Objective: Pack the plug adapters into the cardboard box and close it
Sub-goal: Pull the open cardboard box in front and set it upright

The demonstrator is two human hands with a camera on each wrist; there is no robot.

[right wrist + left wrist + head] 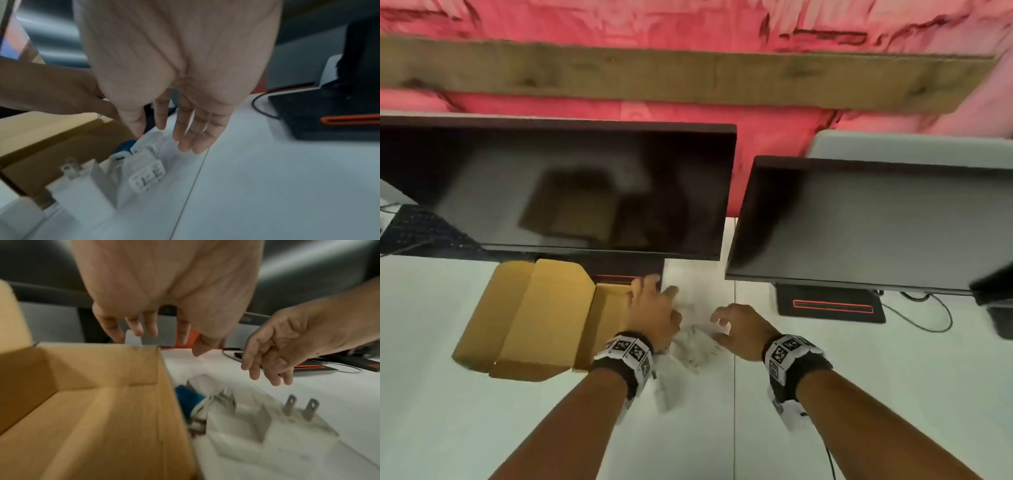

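The open cardboard box (544, 315) lies on the white table, its lid flaps folded out to the left. In the left wrist view the box's inside (92, 402) shows no adapters. My left hand (654, 294) hovers over the box's right wall, fingers (133, 327) loosely spread and holding nothing. Several white plug adapters (695, 346) lie in a heap just right of the box, some with metal prongs up (298, 408). My right hand (722, 325) hangs open above the heap's right side, its fingers (191, 129) straight and holding nothing. A small blue item (126, 145) lies among the adapters (147, 170).
Two dark monitors (571, 185) (869, 222) stand behind the work area on black bases with red stripes (832, 305). A keyboard (417, 229) sits at the far left, and cables (928, 318) trail at the right. One more white adapter (664, 394) lies under my left wrist.
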